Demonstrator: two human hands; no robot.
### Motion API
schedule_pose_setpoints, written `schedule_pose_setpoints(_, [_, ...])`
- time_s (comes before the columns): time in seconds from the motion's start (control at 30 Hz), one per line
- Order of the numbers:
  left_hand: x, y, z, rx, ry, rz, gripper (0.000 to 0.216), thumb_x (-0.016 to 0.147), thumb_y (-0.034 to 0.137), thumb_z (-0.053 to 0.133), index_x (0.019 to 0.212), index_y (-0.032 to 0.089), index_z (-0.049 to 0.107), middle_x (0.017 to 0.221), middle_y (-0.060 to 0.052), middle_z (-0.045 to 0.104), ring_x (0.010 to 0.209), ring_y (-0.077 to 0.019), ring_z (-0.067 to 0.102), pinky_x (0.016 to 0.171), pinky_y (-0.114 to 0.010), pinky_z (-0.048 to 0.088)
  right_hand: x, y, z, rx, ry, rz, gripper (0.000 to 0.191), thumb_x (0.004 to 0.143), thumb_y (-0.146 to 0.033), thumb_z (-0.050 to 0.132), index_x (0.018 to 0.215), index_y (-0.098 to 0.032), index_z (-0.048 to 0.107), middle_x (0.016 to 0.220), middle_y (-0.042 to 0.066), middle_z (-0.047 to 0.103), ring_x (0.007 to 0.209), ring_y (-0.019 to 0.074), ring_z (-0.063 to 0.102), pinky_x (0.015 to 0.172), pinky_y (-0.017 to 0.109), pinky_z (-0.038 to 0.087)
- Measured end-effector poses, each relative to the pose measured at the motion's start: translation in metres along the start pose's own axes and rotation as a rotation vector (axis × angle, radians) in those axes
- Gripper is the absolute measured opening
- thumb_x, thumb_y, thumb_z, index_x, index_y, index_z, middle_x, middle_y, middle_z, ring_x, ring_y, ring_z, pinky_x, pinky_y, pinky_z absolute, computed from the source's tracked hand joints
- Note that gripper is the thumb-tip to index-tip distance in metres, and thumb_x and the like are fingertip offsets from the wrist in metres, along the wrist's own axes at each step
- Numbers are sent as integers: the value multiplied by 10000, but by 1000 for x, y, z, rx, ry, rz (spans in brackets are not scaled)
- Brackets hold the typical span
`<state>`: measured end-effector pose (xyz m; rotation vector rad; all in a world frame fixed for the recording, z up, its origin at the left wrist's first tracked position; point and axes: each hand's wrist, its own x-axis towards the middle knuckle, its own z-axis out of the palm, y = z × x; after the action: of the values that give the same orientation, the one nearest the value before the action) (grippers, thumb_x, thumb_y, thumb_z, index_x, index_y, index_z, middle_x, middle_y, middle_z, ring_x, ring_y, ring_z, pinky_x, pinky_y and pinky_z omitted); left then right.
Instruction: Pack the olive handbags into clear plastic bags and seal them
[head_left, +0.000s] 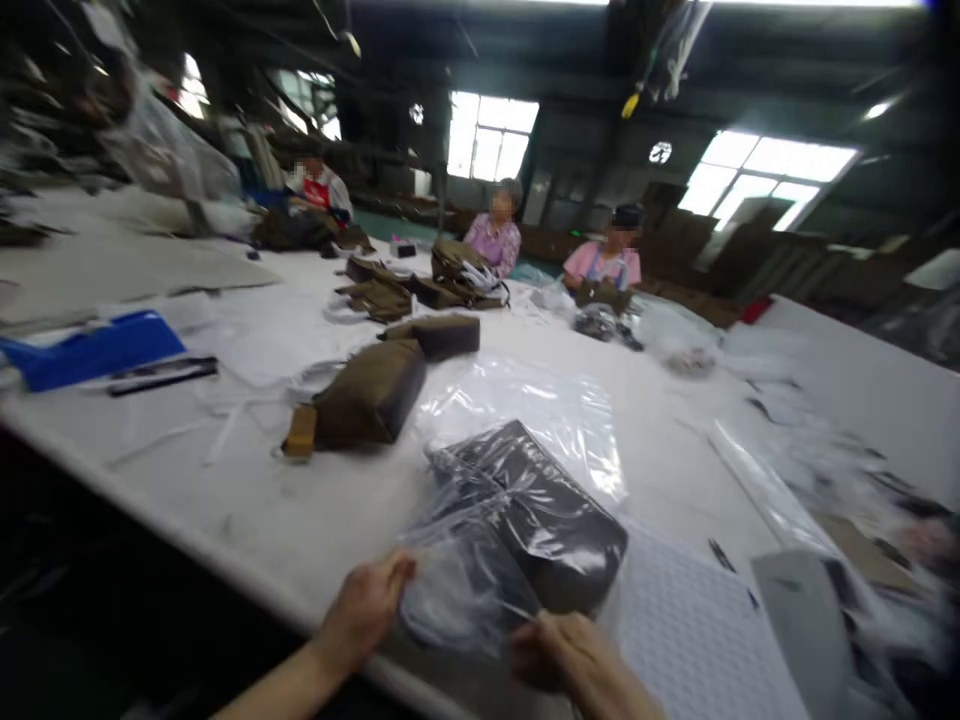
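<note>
A clear plastic bag [517, 480] lies at the near edge of the table with a dark brown, box-shaped pouch inside it. My left hand [367, 600] pinches the left corner of the bag's near end. On the other side, my right hand [574, 655] is closed on the right corner, its fingers partly blurred. Between the two hands the film is stretched, and something pale and rounded shows through it. More clear plastic bags [592, 410] lie flat just behind the bagged pouch.
Two brown pouches [367, 395] sit left of the bag, one with a tan tag [301, 432]. A blue sheet [97, 348] lies far left. Printed paper [690, 620] and a pen [721, 555] are at right. Several co-workers [491, 235] sit across the white table [322, 510].
</note>
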<state>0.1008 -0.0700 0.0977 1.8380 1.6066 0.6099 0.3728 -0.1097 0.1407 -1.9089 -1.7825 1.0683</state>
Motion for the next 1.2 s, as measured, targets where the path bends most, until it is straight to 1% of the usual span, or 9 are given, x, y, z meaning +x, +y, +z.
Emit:
schedule_pose_setpoints(0.13, [11, -12, 6, -7, -100, -101, 385, 903, 404, 270, 705, 203, 532, 630, 14, 601, 625, -145, 580, 617, -241, 398, 5, -18, -3, 153, -196, -59, 583, 926, -518, 267, 699, -158, 665, 650, 46, 662, 616, 186, 620, 547, 250, 425])
schedule_pose_setpoints(0.27, [10, -11, 12, -5, -70, -91, 384, 893, 404, 269, 658, 201, 496, 560, 29, 538, 545, -131, 539, 559, -230, 372, 15, -44, -12, -69, 188, -204, 188, 828, -344, 564, 947, -222, 645, 744, 10, 657, 724, 192, 596, 664, 282, 427])
schedule_pose_setpoints(0.37, [7, -14, 16, -46, -45, -67, 404, 887, 434, 269, 650, 205, 503, 541, 28, 522, 519, -128, 530, 533, -223, 383, 25, -59, -19, -171, 347, -363, 46, 809, -235, 599, 788, -229, 639, 745, 10, 618, 800, 195, 540, 750, 308, 409])
schedule_pose_setpoints(0.63, [7, -51, 10, -245, -24, -47, 453, 872, 545, 258, 968, 231, 571, 331, 63, 430, 303, -158, 477, 341, -235, 379, 70, -58, -8, -348, 488, -432, 215, 856, -168, 517, 643, -192, 525, 678, 5, 543, 732, 176, 480, 745, 318, 357])
schedule_pose_setpoints(0.7, [12, -39, -5, -149, 159, 55, 396, 884, 499, 303, 942, 223, 582, 396, 44, 527, 357, -165, 544, 368, -235, 424, 81, -49, 3, -399, 571, -366, 231, 855, -159, 498, 626, -188, 492, 656, 11, 525, 688, 172, 474, 714, 309, 356])
schedule_pose_setpoints(0.8, [27, -3, -20, 38, 441, 490, 227, 873, 368, 449, 967, 226, 599, 751, -4, 696, 680, -182, 666, 629, -254, 541, 90, -39, 14, -459, 659, -293, 227, 861, -176, 488, 636, -190, 473, 667, 18, 528, 690, 177, 488, 697, 302, 353])
schedule_pose_setpoints(0.9, [53, 27, -5, 225, 377, 864, 296, 867, 213, 481, 1151, 229, 563, 1102, -18, 660, 1030, -187, 605, 910, -306, 491, 90, -37, 15, -466, 683, -287, 183, 864, -206, 496, 682, -189, 500, 683, 18, 537, 697, 181, 507, 671, 287, 360])
schedule_pose_setpoints(1.07, [100, 20, 47, 413, 321, 889, 454, 887, 178, 420, 1340, 160, 398, 1344, -72, 488, 1253, -234, 429, 1003, -406, 422, 86, -43, 10, -576, 615, -360, 308, 849, -143, 469, 1108, -283, 562, 794, 32, 536, 706, 183, 518, 635, 279, 375])
schedule_pose_setpoints(1.2, [112, 3, 58, 396, 267, 878, 520, 893, 195, 416, 1398, 191, 292, 1390, -64, 427, 1299, -234, 359, 1053, -434, 354, 87, -45, 10, -648, 550, -341, 387, 827, -170, 500, 1191, -301, 531, 840, 61, 555, 766, 225, 539, 664, 326, 417])
